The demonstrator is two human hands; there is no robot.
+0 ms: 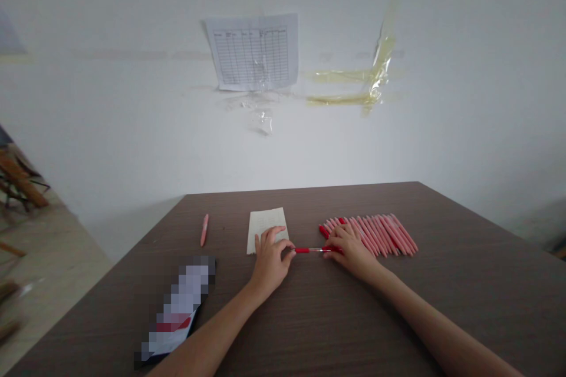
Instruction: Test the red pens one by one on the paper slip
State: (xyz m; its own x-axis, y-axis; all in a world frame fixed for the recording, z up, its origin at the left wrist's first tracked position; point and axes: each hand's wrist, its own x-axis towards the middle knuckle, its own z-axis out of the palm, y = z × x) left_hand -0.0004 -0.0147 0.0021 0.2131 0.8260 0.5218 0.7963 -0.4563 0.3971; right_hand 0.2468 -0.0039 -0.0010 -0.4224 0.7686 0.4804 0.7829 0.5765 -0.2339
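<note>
Near the middle of the dark table point(309, 330), just in front of the wall point(132, 129), you have a slim red pen point(302, 250) held level between your two hands. Your left hand point(271, 256) is pinched on its left end, thumb against fingertip, with the other fingers spread over the near part of a pale paper pad point(265, 219). Your right hand point(349, 250) is closed around the right end, so that end is mostly covered. Between your hands you show a red length, then a paler, shiny stretch, then red again at your right fingers; whether these are parts drawn apart or one joined barrel, I cannot tell.

Just beyond and to the right of your right hand lies a row of pens point(384, 235), side by side and slanting, mostly pink with a few redder ones; your hand hides part of its left side. At the far left, well apart from the row, a lone pink pen point(204, 230) lies by itself. Nearer to you on the left, beside your left forearm, is a blurred-out packet point(186, 300).

As for how far along you are, I would judge that the one pen between your hands is midway through being handled, neither laid down nor let go. The many in the row lie out of your grip, and only one sits off at the left; whether that one, or any in the row, is finished cannot be told from here.
</note>
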